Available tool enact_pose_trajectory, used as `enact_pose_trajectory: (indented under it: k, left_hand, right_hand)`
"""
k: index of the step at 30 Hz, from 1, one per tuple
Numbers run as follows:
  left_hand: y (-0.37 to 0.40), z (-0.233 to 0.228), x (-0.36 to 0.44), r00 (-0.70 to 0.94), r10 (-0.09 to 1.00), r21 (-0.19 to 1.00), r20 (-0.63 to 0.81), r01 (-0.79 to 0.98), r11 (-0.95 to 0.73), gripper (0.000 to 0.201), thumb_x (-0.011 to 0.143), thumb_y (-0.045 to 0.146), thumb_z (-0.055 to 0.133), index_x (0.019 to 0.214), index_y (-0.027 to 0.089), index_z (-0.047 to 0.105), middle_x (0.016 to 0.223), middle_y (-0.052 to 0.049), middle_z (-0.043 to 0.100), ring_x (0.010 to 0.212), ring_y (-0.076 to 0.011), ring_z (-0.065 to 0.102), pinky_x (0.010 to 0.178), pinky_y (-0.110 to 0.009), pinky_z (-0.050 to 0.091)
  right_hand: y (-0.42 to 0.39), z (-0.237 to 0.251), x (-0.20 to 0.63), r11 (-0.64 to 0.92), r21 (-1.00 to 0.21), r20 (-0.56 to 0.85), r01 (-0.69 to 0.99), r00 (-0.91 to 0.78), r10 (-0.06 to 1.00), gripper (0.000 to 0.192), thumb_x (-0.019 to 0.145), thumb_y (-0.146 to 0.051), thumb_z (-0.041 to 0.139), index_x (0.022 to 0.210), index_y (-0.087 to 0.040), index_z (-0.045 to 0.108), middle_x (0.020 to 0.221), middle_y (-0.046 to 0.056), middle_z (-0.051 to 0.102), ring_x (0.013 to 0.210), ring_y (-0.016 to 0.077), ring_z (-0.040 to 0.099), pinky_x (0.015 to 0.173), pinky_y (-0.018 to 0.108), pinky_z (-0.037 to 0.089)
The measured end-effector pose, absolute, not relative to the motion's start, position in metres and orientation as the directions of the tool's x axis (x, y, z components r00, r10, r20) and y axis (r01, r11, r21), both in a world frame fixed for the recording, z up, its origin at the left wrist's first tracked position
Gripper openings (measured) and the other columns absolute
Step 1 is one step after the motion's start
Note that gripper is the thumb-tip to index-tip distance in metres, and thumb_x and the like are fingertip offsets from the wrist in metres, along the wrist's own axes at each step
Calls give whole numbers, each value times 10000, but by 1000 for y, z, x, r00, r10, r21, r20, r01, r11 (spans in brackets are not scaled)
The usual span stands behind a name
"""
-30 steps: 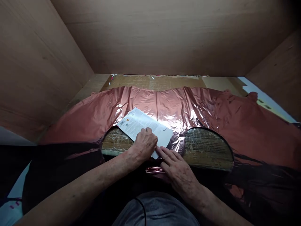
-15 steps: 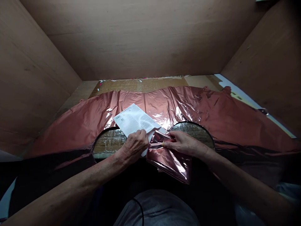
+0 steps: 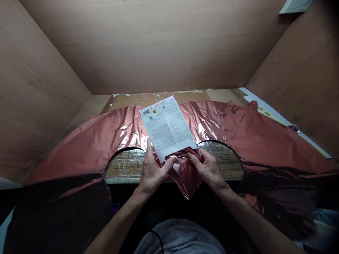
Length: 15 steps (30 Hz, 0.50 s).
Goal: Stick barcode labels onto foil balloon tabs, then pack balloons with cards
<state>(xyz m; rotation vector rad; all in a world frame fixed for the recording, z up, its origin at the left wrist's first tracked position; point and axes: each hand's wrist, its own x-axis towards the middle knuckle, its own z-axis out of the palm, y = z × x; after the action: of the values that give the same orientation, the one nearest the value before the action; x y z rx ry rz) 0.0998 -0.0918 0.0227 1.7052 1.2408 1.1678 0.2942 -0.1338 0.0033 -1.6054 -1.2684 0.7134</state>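
Holding a packet (image 3: 168, 127) over the sheet's (image 3: 82, 141) middle, the left hand (image 3: 153, 171) is pinching its lower left edge as the right hand (image 3: 212, 171) is pinching foil (image 3: 187, 176) at its lower end.

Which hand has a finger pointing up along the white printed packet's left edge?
The left hand; the right hand instead grips foil near the white printed packet's lower right corner.

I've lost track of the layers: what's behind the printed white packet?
Around the packet, the spread pink foil and brown surface show behind it. Folded foil sticks out at its lower end; whatever the packet covers is hidden.
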Motion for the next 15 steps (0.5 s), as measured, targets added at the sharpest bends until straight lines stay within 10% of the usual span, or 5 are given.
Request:
enact_pose_trajectory:
  k: [3, 6, 9, 12, 15]
  left_hand:
    - [-89, 10, 112, 102, 992, 996, 67, 47, -73, 949, 785, 308, 749, 1534, 178, 181, 1268, -169, 641, 927, -232, 733, 780, -340, 609]
    - [-78, 3, 120, -78, 993, 994, 83, 71, -77, 920, 750, 246, 753, 1511, 134, 248, 1164, -154, 696, 928, -232, 735, 802, -323, 596]
    - [-72, 5, 123, -190, 976, 994, 108, 34, -103, 806, 758, 249, 740, 1452, 117, 352, 1135, -147, 709, 953, -226, 726, 837, -320, 581]
    - [-83, 13, 121, -154, 984, 990, 89, -94, -104, 736, 734, 308, 791, 1361, 126, 451, 1125, -133, 712, 955, -224, 717, 841, -311, 573]
    - [-99, 25, 114, 53, 998, 958, 36, -285, -20, 663, 708, 601, 785, 1163, 153, 606, 1038, -114, 724, 974, -279, 699, 848, -369, 575]
  right_hand:
    - [-133, 0, 296, -66, -870, 117, 488, 333, 936, 459, 890, -624, 560, 778, -181, 596, 682, 13, 611, 639, 172, 569, 576, 281, 444]
    - [-140, 2, 293, 19, -772, 259, 635, 288, 922, 588, 904, -653, 520, 1123, -116, 620, 1072, 158, 688, 926, 273, 667, 746, 388, 551]
    - [-159, 4, 288, 329, -472, 526, 818, -38, 850, 895, 854, -574, 664, 1511, -75, 315, 1542, 280, 338, 1394, 394, 401, 1060, 557, 439]
    - [-175, 2, 284, 586, -171, 629, 792, -370, 684, 705, 934, -262, 624, 1545, -130, 297, 1554, 230, 357, 1468, 358, 288, 1154, 592, 323]
    - [-179, 1, 283, 693, -140, 709, 707, -417, 569, 526, 965, -81, 494, 1484, -119, 418, 1443, 216, 517, 1420, 323, 394, 1119, 570, 395]
